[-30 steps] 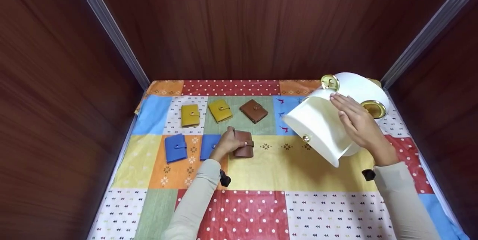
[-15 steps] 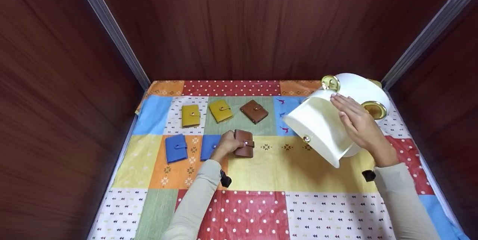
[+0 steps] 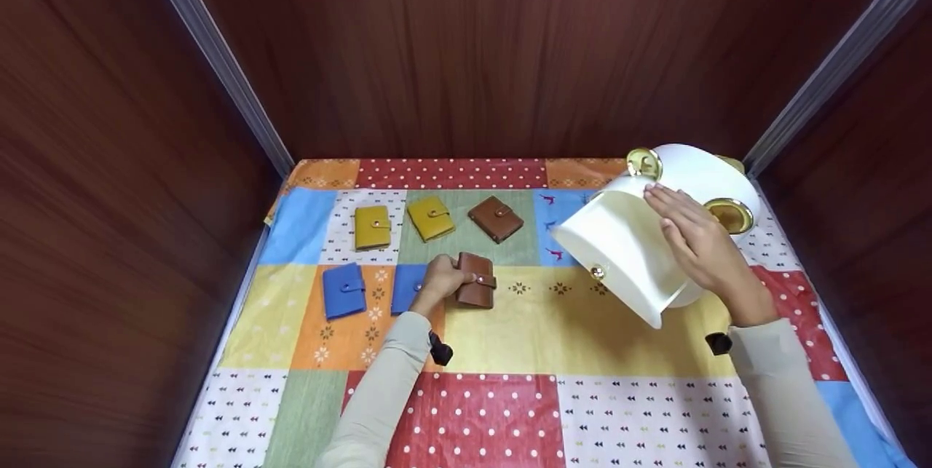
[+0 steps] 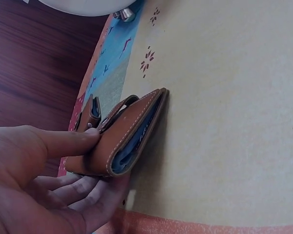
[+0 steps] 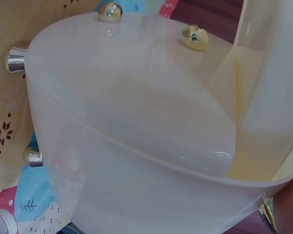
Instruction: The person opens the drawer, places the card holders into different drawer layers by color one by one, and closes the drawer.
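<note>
Gripping a brown wallet near the middle of the desk, the left hand curls round its spine — thumb on top, fingers tucked beneath, as the left wrist view shows. The wallet lies shut on a yellow patch of the patchwork cloth, just beside a blue wallet. The right hand rests with straight fingers on a tilted white container — its open side faces the wallets. Another blue wallet, two yellow wallets and a second brown wallet lie farther back.
</note>
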`<move>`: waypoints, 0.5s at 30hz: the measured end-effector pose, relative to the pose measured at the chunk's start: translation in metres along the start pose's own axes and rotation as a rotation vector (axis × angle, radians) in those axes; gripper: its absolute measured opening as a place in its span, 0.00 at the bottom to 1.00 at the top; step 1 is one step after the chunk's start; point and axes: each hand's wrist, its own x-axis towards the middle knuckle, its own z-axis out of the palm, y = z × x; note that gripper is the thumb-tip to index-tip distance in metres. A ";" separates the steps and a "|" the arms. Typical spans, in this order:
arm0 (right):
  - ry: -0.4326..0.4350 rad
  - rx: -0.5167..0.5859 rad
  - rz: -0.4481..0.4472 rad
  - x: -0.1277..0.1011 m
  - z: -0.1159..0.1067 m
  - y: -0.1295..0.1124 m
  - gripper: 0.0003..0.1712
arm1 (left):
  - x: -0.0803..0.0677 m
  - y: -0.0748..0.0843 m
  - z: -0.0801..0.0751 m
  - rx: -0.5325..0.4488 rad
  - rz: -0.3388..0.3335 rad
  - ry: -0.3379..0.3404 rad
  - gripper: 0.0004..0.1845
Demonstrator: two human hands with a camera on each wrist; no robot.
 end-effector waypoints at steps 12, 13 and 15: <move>-0.007 -0.008 0.005 0.000 0.000 0.000 0.28 | -0.001 0.009 -0.003 -0.127 -0.016 0.025 0.09; -0.008 -0.008 0.008 -0.001 0.000 0.000 0.28 | -0.001 0.010 -0.004 -0.143 -0.018 0.028 0.10; -0.008 -0.007 0.012 -0.001 0.000 0.000 0.28 | -0.001 0.011 -0.004 -0.165 -0.017 0.040 0.10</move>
